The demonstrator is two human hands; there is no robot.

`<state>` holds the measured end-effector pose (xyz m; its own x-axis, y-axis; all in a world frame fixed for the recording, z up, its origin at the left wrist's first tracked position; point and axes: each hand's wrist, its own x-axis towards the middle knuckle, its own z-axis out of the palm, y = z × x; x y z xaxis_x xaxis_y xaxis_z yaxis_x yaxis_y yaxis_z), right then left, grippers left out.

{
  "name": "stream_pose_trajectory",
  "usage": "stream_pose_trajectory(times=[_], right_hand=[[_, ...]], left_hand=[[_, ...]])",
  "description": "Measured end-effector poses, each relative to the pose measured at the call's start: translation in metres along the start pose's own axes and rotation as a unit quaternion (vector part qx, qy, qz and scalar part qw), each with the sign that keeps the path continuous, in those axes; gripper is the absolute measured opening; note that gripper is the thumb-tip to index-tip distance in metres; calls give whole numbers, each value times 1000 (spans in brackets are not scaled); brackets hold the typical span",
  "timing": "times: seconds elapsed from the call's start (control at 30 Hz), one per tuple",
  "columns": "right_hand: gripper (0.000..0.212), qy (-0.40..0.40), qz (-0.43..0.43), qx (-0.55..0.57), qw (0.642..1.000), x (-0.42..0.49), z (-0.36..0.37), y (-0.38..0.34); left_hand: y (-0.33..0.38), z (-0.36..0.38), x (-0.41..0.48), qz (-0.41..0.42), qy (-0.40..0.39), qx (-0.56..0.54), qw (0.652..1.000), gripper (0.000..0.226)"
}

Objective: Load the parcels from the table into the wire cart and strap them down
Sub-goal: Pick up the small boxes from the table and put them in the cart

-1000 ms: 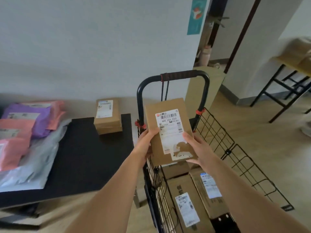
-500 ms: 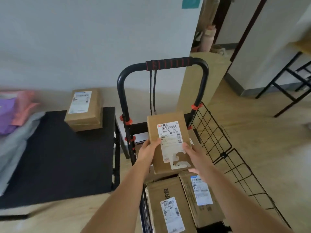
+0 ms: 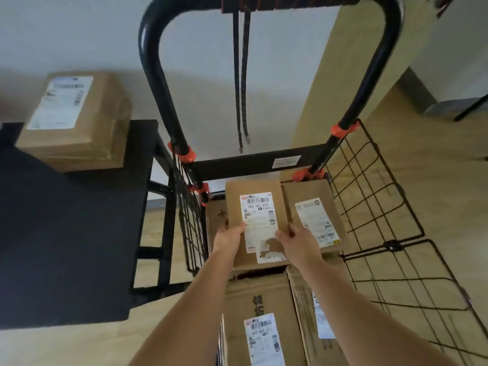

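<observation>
Both hands, left hand (image 3: 229, 240) and right hand (image 3: 299, 245), grip the labelled parcel (image 3: 257, 223) at centre frame; it should be lowered flat and snug against the neighbouring box (image 3: 311, 212) in the wire cart (image 3: 375, 196).

cart parcels (image 3: 298, 191) 5 | table parcels (image 3: 105, 114) 2 | grips (image 3: 227, 241) 2 | cords (image 3: 236, 75) 2
</observation>
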<state>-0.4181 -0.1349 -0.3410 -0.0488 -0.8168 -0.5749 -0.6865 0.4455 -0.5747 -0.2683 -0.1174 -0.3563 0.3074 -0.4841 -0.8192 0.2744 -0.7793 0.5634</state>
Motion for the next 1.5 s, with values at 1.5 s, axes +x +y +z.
stream_pose_trajectory(times=[1.5], right_hand=[[109,122,45,-95,987,63,-26,80]], left_hand=[[-41,30,61,37,83,67,994,41]])
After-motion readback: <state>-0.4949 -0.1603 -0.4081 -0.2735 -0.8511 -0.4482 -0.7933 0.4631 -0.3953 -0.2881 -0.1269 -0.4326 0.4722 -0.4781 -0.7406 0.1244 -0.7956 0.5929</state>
